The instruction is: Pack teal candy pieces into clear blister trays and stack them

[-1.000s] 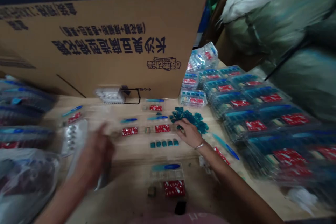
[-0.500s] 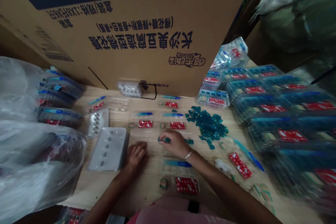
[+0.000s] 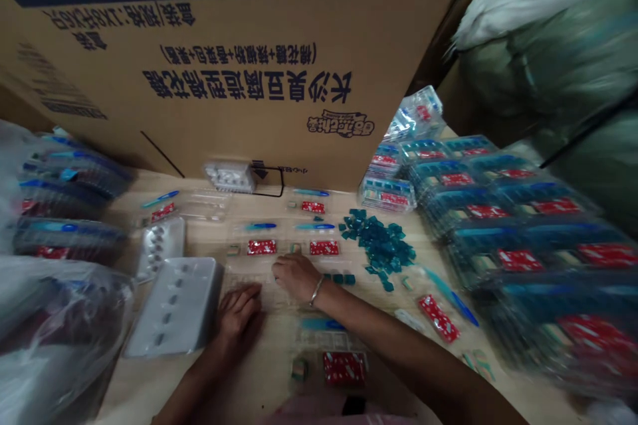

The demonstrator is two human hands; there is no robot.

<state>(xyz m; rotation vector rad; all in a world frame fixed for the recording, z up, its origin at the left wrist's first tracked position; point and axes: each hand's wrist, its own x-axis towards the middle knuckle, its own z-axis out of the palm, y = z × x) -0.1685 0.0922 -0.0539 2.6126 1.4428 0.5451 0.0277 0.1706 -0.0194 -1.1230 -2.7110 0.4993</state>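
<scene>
Two hands [image 3: 238, 319] are in view, above one cardboard carton [image 3: 209, 80]. Loose on the surface [image 3: 199, 179] lie six red packets [image 3: 262, 247], six blue sticks [image 3: 260, 226] and three grey moulded trays [image 3: 174, 305]. There is one heap of teal cubes [image 3: 379, 246], too many to count, plus a short row of about four teal cubes [image 3: 336, 278]. Packed clear trays [image 3: 518, 259] stand in stacks too blurred to count.
</scene>
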